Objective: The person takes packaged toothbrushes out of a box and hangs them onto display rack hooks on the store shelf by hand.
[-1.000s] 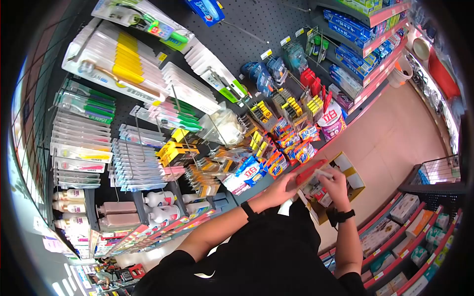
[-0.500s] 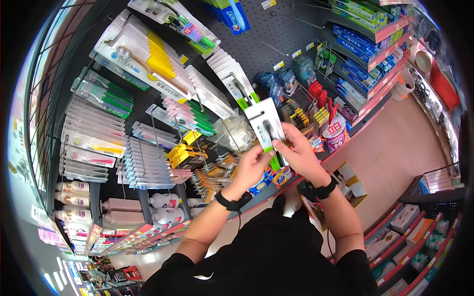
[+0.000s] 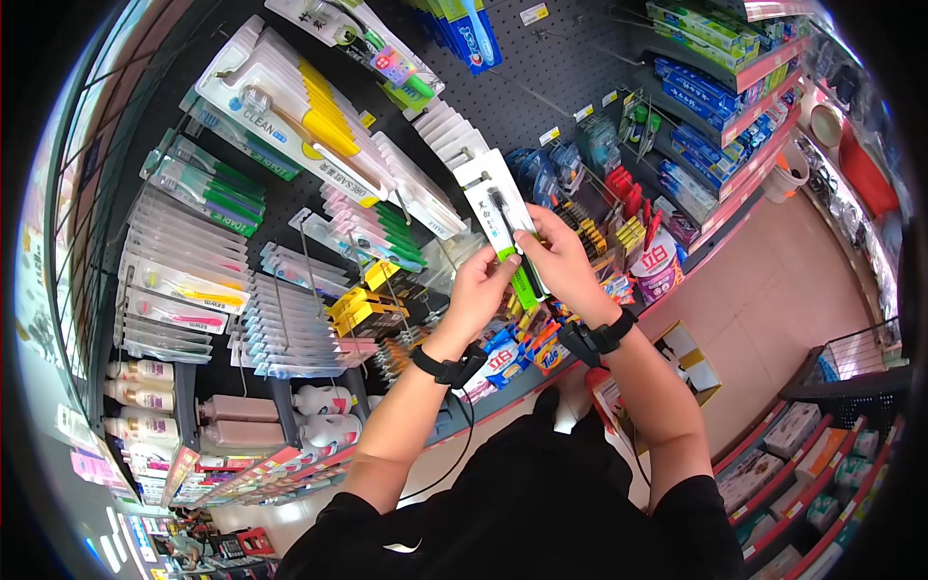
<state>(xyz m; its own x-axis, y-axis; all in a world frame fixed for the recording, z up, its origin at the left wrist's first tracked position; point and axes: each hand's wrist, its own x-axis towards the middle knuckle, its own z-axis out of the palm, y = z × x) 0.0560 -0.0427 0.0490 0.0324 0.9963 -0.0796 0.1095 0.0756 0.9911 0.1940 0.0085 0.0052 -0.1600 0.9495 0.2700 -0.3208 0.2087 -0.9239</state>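
Bottles (image 3: 140, 425): on shelves, far left and below the left hand.
Brush packs (image 3: 184, 290): hanging in a close row, left of the left hand.
Yellow boxes (image 3: 365, 311): hooked up, left of the left hand.
White packs (image 3: 449, 135): lined up above the hands, just beyond the held one.
Left hand (image 3: 480, 287): mostly closed, fingers curled, thumb on the green lower part of the card; wrist low, forearm angled up and inward.
Toothbrush pack (image 3: 480, 178): between both hands, tilted, brush side showing, top reaching the white packs.
Stage: one pack in hand, others hanging; looks unfinished, as both hands grip it. Whether a hook runs through its top, cannot tell.
Right hand (image 3: 565, 263): partly closed, thumb over the pack's right edge, fingers mostly hidden; forearm slanting up and leftward.
Detergent tub (image 3: 655, 263): right of the right hand.
Carton (image 3: 680, 340): on the floor, below right of the right hand.
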